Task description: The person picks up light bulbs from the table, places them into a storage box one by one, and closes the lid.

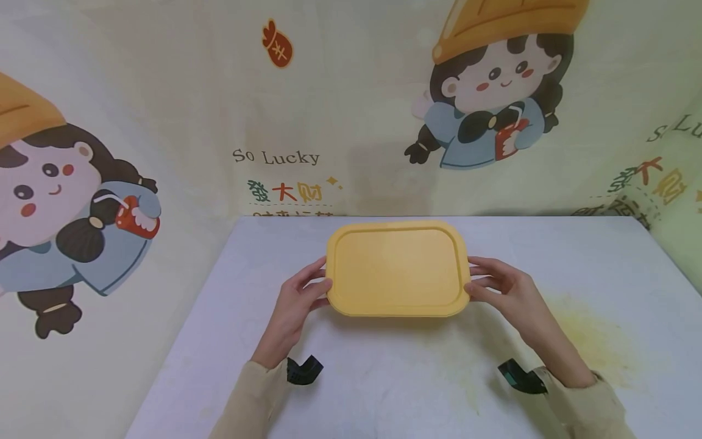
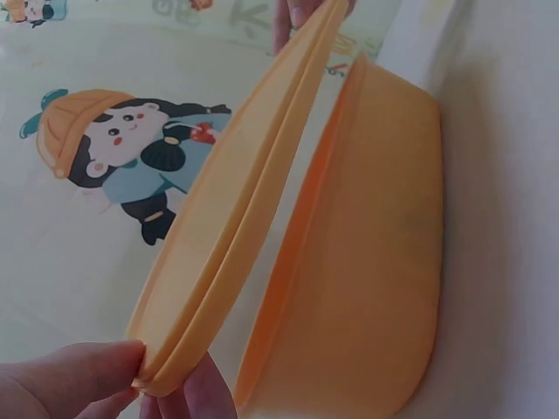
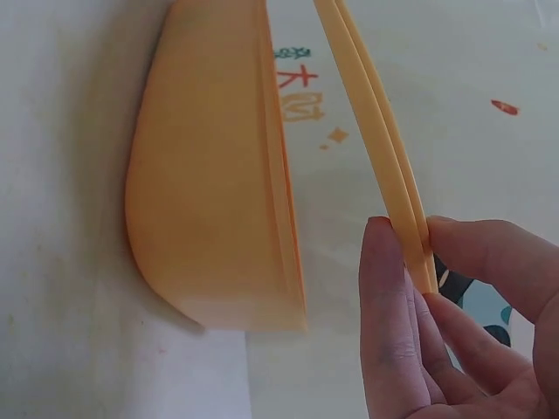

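Observation:
A yellow rectangular lid (image 1: pixel 397 271) with rounded corners is held level between both hands. My left hand (image 1: pixel 296 299) grips its left end, thumb on top and fingers beneath; my right hand (image 1: pixel 504 292) pinches the right end the same way. Under the lid stands a yellow box (image 2: pixel 367 236), which the lid hides in the head view. Both wrist views show a gap between the lid and the box rim. In the right wrist view the box (image 3: pixel 210 175) rests on the table, its open top facing the lid.
The white table (image 1: pixel 378 378) has a yellowish stain (image 1: pixel 598 341) on its right side. Behind it hangs a cream cloth (image 1: pixel 362 110) printed with cartoon figures and lettering. A black strap end (image 1: pixel 304 370) sticks out at the left cuff, another black piece (image 1: pixel 521 377) at the right.

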`<state>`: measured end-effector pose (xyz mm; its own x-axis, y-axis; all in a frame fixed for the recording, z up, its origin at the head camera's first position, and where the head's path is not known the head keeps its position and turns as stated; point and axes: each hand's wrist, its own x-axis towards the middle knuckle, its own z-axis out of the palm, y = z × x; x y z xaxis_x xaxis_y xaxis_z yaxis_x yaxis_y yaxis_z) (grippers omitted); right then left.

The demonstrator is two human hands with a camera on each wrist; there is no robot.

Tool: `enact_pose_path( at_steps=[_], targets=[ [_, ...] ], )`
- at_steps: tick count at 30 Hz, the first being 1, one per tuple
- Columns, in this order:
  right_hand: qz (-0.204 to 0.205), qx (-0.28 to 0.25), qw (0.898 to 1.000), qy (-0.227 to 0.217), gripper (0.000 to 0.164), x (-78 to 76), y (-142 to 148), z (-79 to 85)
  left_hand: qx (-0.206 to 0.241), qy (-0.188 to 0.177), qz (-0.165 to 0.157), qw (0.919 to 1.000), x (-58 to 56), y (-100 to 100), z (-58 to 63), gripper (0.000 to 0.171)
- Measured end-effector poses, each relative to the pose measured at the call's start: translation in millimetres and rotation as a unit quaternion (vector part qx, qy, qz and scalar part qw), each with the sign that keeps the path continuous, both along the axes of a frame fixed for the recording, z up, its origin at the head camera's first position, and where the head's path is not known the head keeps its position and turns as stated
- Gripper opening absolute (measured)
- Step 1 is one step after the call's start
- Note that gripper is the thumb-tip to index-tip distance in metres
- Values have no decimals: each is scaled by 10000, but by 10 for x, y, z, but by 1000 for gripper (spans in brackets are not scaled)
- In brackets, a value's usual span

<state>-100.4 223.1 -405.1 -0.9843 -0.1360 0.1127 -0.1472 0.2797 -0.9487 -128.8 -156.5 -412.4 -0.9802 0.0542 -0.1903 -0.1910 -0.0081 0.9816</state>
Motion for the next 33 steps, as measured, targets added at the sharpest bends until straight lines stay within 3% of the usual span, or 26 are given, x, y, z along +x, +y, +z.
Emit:
enact_pose_path(
  at_steps=[8,20,33],
  targets=[
    [-13,-84,10000,-2,52,-84,-39,-52,-298,-10,243,9993,-110,20,-76,45],
    [-44,8,10000,-21,54,-184,-42,-130,-474,-18,267,9985,-257,29,-119,46],
    [-60,73,9999,-104,55,-233,-87,-171,-435,74,351,9984,-318,31,-166,45]
  ],
)
